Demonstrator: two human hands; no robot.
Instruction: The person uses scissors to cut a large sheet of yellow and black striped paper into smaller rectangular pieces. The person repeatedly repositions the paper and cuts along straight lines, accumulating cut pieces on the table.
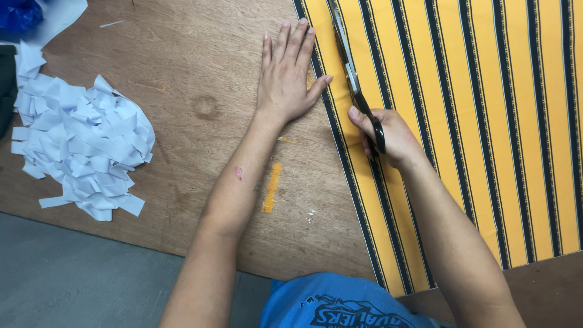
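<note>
A large sheet of orange fabric with black stripes (486, 121) covers the right half of the wooden table (182, 91). My right hand (385, 136) grips the black handles of a pair of scissors (352, 79), whose long blades lie along a stripe near the fabric's left edge, pointing away from me. My left hand (288, 73) lies flat, palm down, fingers spread, on the table at the fabric's left edge, thumb touching the cloth beside the blades.
A heap of pale blue-white fabric strips (82, 146) lies at the table's left. A blue bag (18, 13) and a dark object (6, 85) sit at the far left edge. An orange scrap (272, 187) lies near my left forearm. Grey floor (73, 279) shows below.
</note>
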